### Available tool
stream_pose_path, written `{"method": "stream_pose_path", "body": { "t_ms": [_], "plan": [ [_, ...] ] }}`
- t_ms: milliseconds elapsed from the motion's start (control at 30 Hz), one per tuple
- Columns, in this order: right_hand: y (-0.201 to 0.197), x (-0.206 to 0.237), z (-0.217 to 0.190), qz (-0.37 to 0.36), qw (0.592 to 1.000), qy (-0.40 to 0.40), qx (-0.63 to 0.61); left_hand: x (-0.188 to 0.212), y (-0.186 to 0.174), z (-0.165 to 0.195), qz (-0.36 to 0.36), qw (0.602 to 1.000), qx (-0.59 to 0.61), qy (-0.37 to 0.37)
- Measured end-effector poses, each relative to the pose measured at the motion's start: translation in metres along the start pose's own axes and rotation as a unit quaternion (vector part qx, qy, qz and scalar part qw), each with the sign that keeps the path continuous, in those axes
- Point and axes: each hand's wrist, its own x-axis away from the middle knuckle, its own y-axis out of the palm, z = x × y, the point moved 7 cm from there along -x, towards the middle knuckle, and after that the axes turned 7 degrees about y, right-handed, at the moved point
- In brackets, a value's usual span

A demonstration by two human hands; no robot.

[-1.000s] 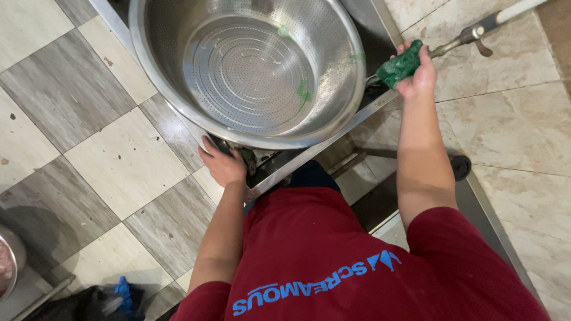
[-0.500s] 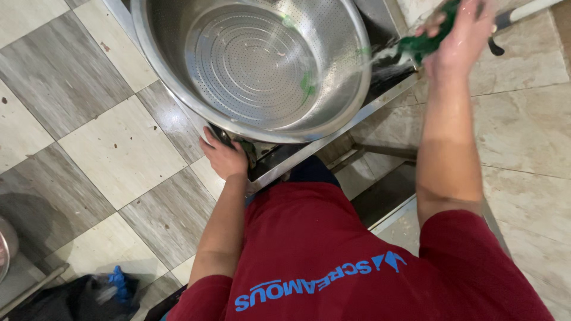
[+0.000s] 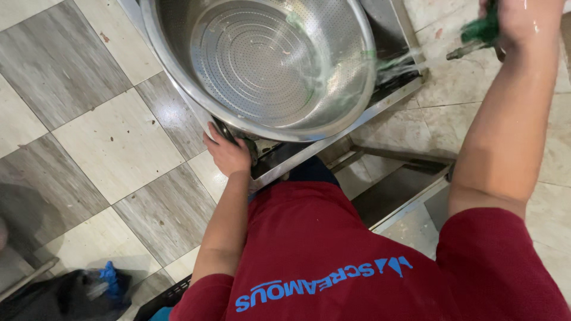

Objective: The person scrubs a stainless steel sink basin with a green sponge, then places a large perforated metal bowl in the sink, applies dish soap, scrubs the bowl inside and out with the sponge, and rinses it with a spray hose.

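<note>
A large steel perforated bowl [image 3: 267,65] sits tilted in a metal sink, wet inside, with green flecks on its wall. My left hand [image 3: 228,153] grips the bowl's near rim from below. My right hand [image 3: 523,21] is raised at the top right, wet, closed around a green scrubbing pad [image 3: 479,31] beside a metal tap spout [image 3: 461,52]. Water sprays from there toward the bowl's right rim. I wear a red shirt.
The steel sink edge [image 3: 333,139] runs diagonally under the bowl. A grey and cream tiled floor [image 3: 101,137] lies to the left. A dark bag with something blue [image 3: 110,279] sits at the bottom left. A metal step [image 3: 398,190] lies below the sink.
My right hand with the green pad rose from the bowl's right rim up to the tap, and water now sprays. The left hand stayed on the rim.
</note>
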Motion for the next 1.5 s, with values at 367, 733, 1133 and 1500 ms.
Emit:
{"method": "stream_pose_path", "body": {
  "t_ms": [367,733,1133,1500],
  "plan": [
    [0.007,0.053,0.04,-0.063,0.934,0.098,0.339,0.0,0.01,-0.014,-0.014,1.0,-0.011,-0.013],
    [0.011,0.062,0.027,-0.111,0.92,0.291,0.239,0.001,0.01,-0.013,-0.016,1.0,-0.001,-0.012],
    [0.003,0.084,0.062,-0.085,0.939,0.314,-0.109,0.002,0.01,-0.015,-0.02,1.0,-0.015,-0.017],
    [0.033,0.072,0.017,-0.067,0.947,0.314,-0.031,0.0,0.009,-0.01,-0.03,0.999,-0.015,-0.022]
  ]
}}
